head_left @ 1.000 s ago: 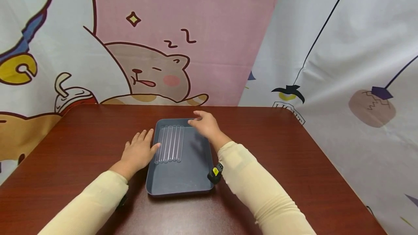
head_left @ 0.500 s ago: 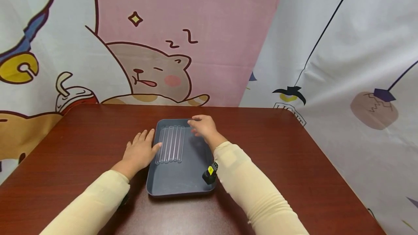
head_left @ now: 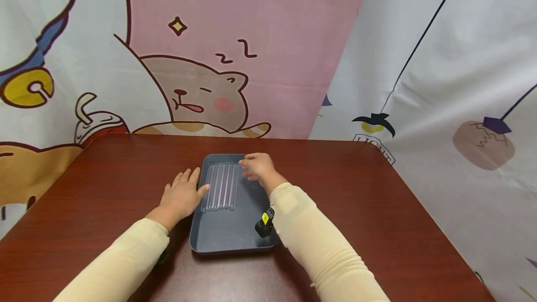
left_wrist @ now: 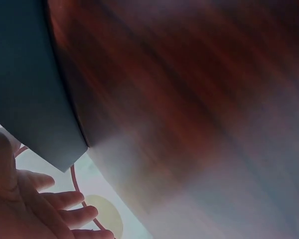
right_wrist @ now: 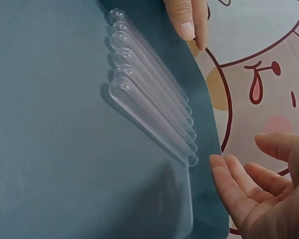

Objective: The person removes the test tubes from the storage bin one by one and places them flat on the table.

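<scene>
Several clear test tubes (head_left: 220, 186) lie side by side in the left half of a grey rectangular tray (head_left: 228, 236). In the right wrist view their rounded ends show close up on the tray floor. My left hand (head_left: 181, 197) is at the tray's left rim, fingers spread and straight, thumb reaching over the edge toward the tubes. Over the back right of the tray is my right hand (head_left: 258, 168), its fingers loosely bent and holding nothing. Its fingertips (right_wrist: 219, 162) are near the tray's rim, beyond the tube ends, in the right wrist view.
The tray stands on a reddish-brown wooden table (head_left: 352, 199). Behind it hangs a cloth (head_left: 285, 50) printed with cartoon animals, and a pale cloth (head_left: 453, 73) runs along the right side. A black wrist camera (head_left: 264, 225) sits under the right sleeve.
My right hand has come down and slightly left, nearer the far ends of the tubes. The left hand stays at the rim, and the tubes and tray are as before.
</scene>
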A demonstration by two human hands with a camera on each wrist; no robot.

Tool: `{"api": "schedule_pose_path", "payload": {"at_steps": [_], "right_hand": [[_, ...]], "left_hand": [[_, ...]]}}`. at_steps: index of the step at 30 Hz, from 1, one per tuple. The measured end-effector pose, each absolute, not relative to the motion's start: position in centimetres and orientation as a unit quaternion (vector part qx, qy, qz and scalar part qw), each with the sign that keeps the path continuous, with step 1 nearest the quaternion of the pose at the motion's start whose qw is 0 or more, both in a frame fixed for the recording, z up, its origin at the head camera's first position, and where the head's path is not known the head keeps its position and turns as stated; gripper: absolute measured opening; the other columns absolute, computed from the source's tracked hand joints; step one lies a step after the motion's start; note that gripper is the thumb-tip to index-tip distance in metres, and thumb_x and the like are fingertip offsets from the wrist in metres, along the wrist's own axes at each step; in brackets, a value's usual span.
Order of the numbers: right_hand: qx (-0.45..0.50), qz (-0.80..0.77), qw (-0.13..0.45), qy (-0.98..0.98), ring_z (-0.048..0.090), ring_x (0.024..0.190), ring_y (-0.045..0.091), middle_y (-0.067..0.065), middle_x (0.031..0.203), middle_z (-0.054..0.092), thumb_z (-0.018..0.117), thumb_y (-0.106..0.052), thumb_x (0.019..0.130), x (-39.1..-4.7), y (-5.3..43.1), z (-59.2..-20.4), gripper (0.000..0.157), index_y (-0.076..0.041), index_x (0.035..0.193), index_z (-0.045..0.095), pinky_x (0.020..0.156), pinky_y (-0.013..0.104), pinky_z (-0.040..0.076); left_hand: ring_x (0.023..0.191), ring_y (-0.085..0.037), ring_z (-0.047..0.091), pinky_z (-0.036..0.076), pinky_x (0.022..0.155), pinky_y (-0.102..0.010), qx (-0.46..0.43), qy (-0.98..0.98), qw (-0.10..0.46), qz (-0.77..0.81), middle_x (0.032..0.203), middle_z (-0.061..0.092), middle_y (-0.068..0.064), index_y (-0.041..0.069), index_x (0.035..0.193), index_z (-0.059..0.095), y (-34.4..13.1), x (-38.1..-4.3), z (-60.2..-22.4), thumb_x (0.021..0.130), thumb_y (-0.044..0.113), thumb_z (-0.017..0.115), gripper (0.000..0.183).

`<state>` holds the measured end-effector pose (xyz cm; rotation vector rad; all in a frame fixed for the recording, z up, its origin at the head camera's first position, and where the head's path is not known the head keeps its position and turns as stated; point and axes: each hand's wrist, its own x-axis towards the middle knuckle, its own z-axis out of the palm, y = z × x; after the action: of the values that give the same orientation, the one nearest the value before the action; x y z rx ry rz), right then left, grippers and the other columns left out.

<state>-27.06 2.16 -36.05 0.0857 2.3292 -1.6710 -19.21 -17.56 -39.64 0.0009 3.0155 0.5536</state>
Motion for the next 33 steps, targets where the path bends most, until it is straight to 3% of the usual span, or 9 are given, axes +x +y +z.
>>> {"api": "schedule_pose_path", "payload": {"at_steps": [21, 33], "right_hand": [[0.032, -0.546, 0.166, 0.821, 0.069, 0.096, 0.033, 0.023, 0.117, 0.065, 0.065, -0.010, 0.092, -27.3, 2.1, -37.8, 0.044, 0.003, 0.132, 0.055, 0.080, 0.041, 0.056], [0.014, -0.537, 0.178, 0.825, 0.069, 0.098, 0.033, 0.020, 0.129, 0.059, 0.071, -0.003, 0.085, -27.3, 1.9, -38.7, 0.050, 0.000, 0.133, 0.056, 0.079, 0.038, 0.057]], "left_hand": [[0.140, -0.051, 0.018, 0.018, 0.108, -0.068, 0.001, 0.984, 0.059, 0.168, 0.153, 0.021, -0.031, 0.006, 0.154, 0.022, -17.9, -19.5, -40.2, 0.102, 0.038, 0.042, 0.064], [0.140, -0.050, 0.018, 0.017, 0.109, -0.067, -0.002, 0.983, 0.070, 0.169, 0.153, 0.021, -0.031, 0.008, 0.154, 0.022, -17.9, -19.4, -40.0, 0.102, 0.038, 0.041, 0.063]]}}
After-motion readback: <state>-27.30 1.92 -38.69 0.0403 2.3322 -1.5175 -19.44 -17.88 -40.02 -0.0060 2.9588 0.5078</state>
